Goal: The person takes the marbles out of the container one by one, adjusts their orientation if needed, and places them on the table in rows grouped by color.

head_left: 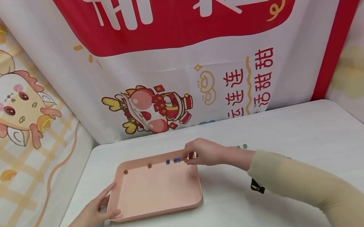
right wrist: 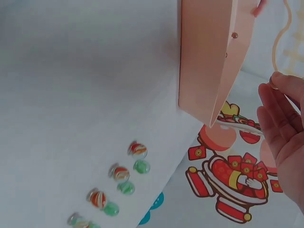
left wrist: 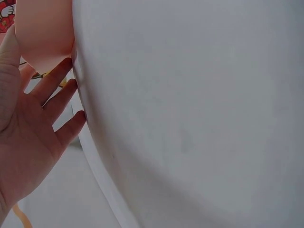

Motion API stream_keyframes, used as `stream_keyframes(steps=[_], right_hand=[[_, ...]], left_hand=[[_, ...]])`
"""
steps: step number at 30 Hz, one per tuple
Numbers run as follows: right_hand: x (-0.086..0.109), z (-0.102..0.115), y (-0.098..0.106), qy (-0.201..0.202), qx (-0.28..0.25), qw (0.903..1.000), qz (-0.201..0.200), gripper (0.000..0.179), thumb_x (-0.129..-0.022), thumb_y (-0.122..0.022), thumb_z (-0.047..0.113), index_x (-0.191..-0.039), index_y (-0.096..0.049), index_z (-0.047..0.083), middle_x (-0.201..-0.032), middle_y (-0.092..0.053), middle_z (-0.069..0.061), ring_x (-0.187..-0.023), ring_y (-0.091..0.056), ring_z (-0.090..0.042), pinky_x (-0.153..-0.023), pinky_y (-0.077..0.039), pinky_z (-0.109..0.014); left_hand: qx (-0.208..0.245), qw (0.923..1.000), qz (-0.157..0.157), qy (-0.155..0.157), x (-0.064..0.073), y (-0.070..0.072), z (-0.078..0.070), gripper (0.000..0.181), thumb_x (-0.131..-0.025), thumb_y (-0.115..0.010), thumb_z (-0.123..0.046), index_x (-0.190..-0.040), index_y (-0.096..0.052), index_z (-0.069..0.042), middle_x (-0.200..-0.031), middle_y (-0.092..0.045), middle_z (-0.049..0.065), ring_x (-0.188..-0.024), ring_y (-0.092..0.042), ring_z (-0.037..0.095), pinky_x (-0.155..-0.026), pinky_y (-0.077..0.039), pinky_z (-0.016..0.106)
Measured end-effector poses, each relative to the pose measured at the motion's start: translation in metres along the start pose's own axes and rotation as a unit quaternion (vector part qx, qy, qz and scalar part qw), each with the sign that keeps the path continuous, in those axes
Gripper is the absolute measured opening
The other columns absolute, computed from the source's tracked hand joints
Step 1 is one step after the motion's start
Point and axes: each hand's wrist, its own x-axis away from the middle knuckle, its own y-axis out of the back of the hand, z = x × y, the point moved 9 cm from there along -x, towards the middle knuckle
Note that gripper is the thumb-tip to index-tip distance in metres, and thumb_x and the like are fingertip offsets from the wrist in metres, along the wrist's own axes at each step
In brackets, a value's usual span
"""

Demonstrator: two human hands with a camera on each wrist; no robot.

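Observation:
A shallow pink tray (head_left: pixel 158 212) lies on the white table. My left hand (head_left: pixel 94 212) rests at its left side, thumb and a finger on the rim, the other fingers spread fairly straight in the left wrist view. Above the tray's back right corner, my right hand (head_left: pixel 206 152) pinches a small brownish marble (right wrist: pixel 273 82) between thumb and fingertip. Along the tray's back wall sit a brown marble (head_left: pixel 125 172), another brown marble (head_left: pixel 150 165), a blue marble (head_left: pixel 168 162) and two more blue marbles (head_left: pixel 177 160) close together.
On the table right of the tray, the right wrist view shows several red-and-white swirled marbles (right wrist: pixel 98 198) beside a row of green marbles (right wrist: pixel 126 187). The right forearm partly hides them in the head view. A printed cloth (head_left: pixel 160 65) hangs behind the table's back edge.

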Motion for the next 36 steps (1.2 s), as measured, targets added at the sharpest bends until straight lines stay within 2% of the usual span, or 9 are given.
stream_keyframes(steps=[3, 6, 11, 14, 20, 25, 27, 31, 36], right_hand=[[0.011, -0.005, 0.007, 0.002, 0.028, 0.9996, -0.011, 0.014, -0.091, -0.071, 0.015, -0.104, -0.075, 0.017, -0.091, -0.065, 0.012, -0.081, -0.059, -0.004, -0.072, -0.05, -0.021], [0.024, -0.013, 0.015, -0.009, 0.028, 0.9993, -0.023, 0.015, -0.09, -0.071, 0.015, -0.105, -0.075, 0.018, -0.092, -0.066, 0.012, -0.082, -0.06, -0.003, -0.071, -0.051, -0.021], [0.048, -0.032, 0.028, -0.046, -0.029, 0.998, -0.032, 0.017, -0.091, -0.07, 0.012, -0.107, -0.073, 0.017, -0.094, -0.066, 0.008, -0.075, -0.064, -0.011, -0.062, -0.053, -0.024], [0.062, -0.042, 0.034, -0.052, -0.057, 0.9962, -0.04, 0.018, -0.091, -0.069, 0.01, -0.109, -0.072, 0.015, -0.093, -0.067, 0.006, -0.071, -0.066, -0.016, -0.059, -0.054, -0.027], [0.088, -0.06, 0.044, -0.04, -0.078, 0.9938, -0.068, 0.02, -0.09, -0.069, 0.006, -0.109, -0.071, 0.012, -0.092, -0.068, 0.001, -0.075, -0.066, -0.027, -0.061, -0.054, -0.028], [0.109, -0.075, 0.055, -0.04, -0.053, 0.9925, -0.102, 0.02, -0.088, -0.071, 0.003, -0.106, -0.072, 0.011, -0.094, -0.069, -0.002, -0.076, -0.064, -0.018, -0.064, -0.053, -0.028], [0.116, -0.084, 0.06, -0.052, -0.038, 0.9914, -0.114, 0.019, -0.087, -0.072, 0.005, -0.105, -0.072, 0.012, -0.094, -0.069, 0.001, -0.078, -0.061, -0.013, -0.066, -0.053, -0.028], [0.129, -0.101, 0.066, -0.072, -0.018, 0.9889, -0.129, 0.019, -0.087, -0.072, 0.006, -0.105, -0.073, 0.011, -0.097, -0.069, 0.0, -0.084, -0.06, -0.012, -0.069, -0.053, -0.028], [0.143, -0.121, 0.068, -0.089, -0.005, 0.9863, -0.139, 0.02, -0.086, -0.073, 0.004, -0.106, -0.073, 0.007, -0.098, -0.07, -0.003, -0.084, -0.061, -0.014, -0.07, -0.053, -0.028]], left_hand=[[0.001, 1.0, 0.003, 0.002, 0.0, -0.001, 0.0, 0.093, -0.079, -0.081, -0.034, -0.153, -0.03, -0.012, -0.14, -0.047, 0.027, -0.124, -0.05, 0.037, -0.092, -0.031, 0.011], [-0.001, 1.0, 0.004, 0.004, 0.0, -0.001, 0.0, 0.093, -0.079, -0.081, -0.035, -0.153, -0.03, -0.012, -0.141, -0.046, 0.027, -0.124, -0.05, 0.037, -0.092, -0.032, 0.011], [-0.007, 0.9999, 0.002, 0.009, 0.0, -0.001, 0.0, 0.093, -0.079, -0.081, -0.035, -0.153, -0.03, -0.013, -0.141, -0.045, 0.027, -0.124, -0.05, 0.038, -0.095, -0.034, 0.017], [-0.011, 0.9999, 0.0, 0.007, -0.001, 0.0, -0.001, 0.093, -0.079, -0.081, -0.035, -0.153, -0.03, -0.013, -0.141, -0.046, 0.027, -0.124, -0.051, 0.037, -0.094, -0.035, 0.017], [-0.02, 0.9998, 0.004, 0.009, -0.002, -0.001, 0.0, 0.093, -0.079, -0.081, -0.035, -0.153, -0.03, -0.013, -0.143, -0.044, 0.026, -0.124, -0.051, 0.038, -0.099, -0.039, 0.036], [-0.015, 0.9999, 0.006, 0.004, -0.003, -0.001, -0.002, 0.093, -0.079, -0.081, -0.035, -0.153, -0.029, -0.013, -0.142, -0.045, 0.026, -0.124, -0.051, 0.037, -0.097, -0.038, 0.024], [-0.013, 0.9999, 0.006, 0.003, -0.003, -0.001, -0.003, 0.093, -0.079, -0.081, -0.035, -0.154, -0.029, -0.013, -0.141, -0.046, 0.027, -0.124, -0.051, 0.038, -0.098, -0.039, 0.029], [-0.017, 0.9998, 0.007, 0.011, -0.003, -0.001, -0.003, 0.094, -0.079, -0.081, -0.034, -0.154, -0.028, -0.013, -0.14, -0.045, 0.029, -0.124, -0.05, 0.041, -0.099, -0.035, 0.053], [-0.013, 0.9997, 0.01, 0.018, -0.003, -0.002, -0.002, 0.094, -0.079, -0.081, -0.034, -0.154, -0.028, -0.013, -0.143, -0.042, 0.029, -0.125, -0.048, 0.043, -0.1, -0.032, 0.058]])
